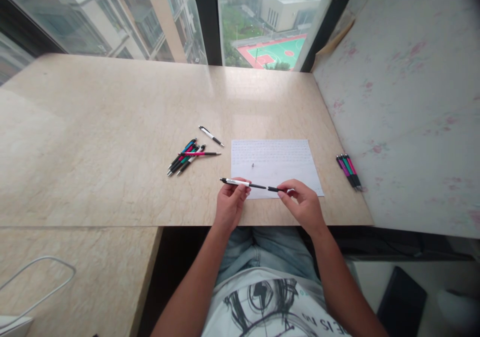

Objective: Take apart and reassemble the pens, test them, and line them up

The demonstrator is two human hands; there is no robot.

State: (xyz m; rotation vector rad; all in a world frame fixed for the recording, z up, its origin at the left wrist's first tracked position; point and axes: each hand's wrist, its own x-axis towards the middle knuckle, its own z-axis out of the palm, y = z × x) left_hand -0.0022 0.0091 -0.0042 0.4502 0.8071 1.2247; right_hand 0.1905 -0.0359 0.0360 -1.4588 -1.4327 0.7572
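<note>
Left hand (230,203): the pen's white barrel (236,181) is pinched between thumb and fingers, above the paper (277,153) at its 7 o'clock corner.
Right hand (303,204): the black grip (273,189) is pinched by its far end, near the paper's 6 o'clock edge.
Rod (257,186): barrel and grip are bridged by it (probably the refill).
Alignment: both parts are best kept in one straight line, under light pressure, lest the rod be bent.
Small part (252,165): it is seen on the paper's 9 o'clock side and should not be brushed away.
Pen heap (186,159): found at 9 o'clock from the paper.
Pen row (349,172): found at 3 o'clock.
Writing: the paper's lines are too fine to be read; no pen brand can be made out; on the shirt (262,309), "IS NO" is apparently printed.
</note>
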